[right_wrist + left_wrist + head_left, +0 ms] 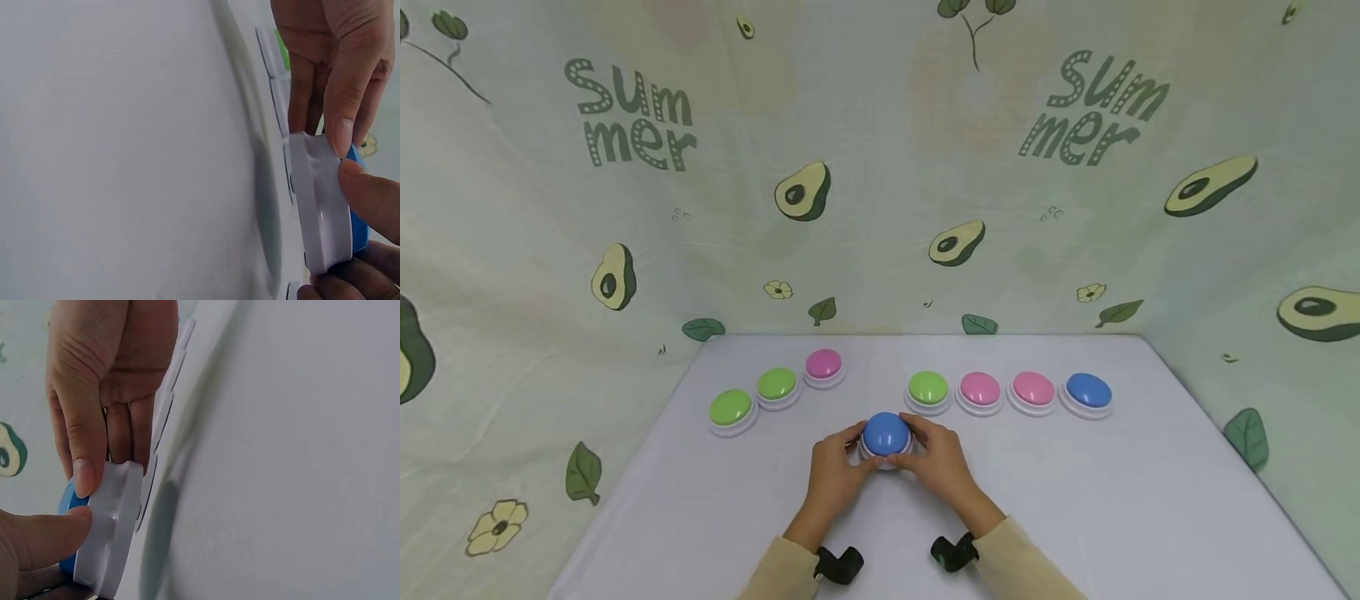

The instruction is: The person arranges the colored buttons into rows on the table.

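Note:
A blue-domed push button [886, 433] with a white round base is held between both hands near the middle of the table. My left hand [837, 473] grips its left side, thumb at the front and fingers along the rim. On the other side my right hand [943, 462] grips it the same way, the two thumbs meeting at the front. In the left wrist view the white base [109, 531] faces the camera, with a shadow on the cloth beside it. The right wrist view shows the blue dome [358, 231] partly covered by fingers.
Behind to the left stand a green button [730, 407], another green button [777, 383] and a pink button [823, 363]. Back right, a row holds a green button [928, 387], two pink buttons [980, 388] and a blue button [1088, 390]. Patterned cloth [880, 125] surrounds the white table [1120, 500].

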The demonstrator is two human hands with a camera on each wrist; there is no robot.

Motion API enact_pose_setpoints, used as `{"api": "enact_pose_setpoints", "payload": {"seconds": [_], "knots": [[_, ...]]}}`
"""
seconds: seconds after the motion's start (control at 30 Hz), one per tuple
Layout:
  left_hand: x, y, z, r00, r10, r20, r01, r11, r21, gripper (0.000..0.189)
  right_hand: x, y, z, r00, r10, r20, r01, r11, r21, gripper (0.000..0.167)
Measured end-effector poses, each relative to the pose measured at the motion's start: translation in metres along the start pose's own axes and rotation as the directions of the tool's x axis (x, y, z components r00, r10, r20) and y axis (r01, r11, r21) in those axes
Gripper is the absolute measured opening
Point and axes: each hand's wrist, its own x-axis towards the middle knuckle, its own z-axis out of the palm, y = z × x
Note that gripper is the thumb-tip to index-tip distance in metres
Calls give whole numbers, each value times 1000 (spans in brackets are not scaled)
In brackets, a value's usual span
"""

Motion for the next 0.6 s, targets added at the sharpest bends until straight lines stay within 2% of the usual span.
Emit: {"api": "enact_pose_setpoints", "payload": {"seconds": [0.27, 0.6], "knots": [[-1, 11, 20, 1000, 28, 13, -27, 999, -25, 60, -9, 10, -16, 998, 38, -41, -38, 999, 14, 68], [-2, 23, 40, 998, 12, 58, -10, 999, -46, 59, -19, 22, -36, 996, 80, -48, -81, 996, -24, 66]]}}
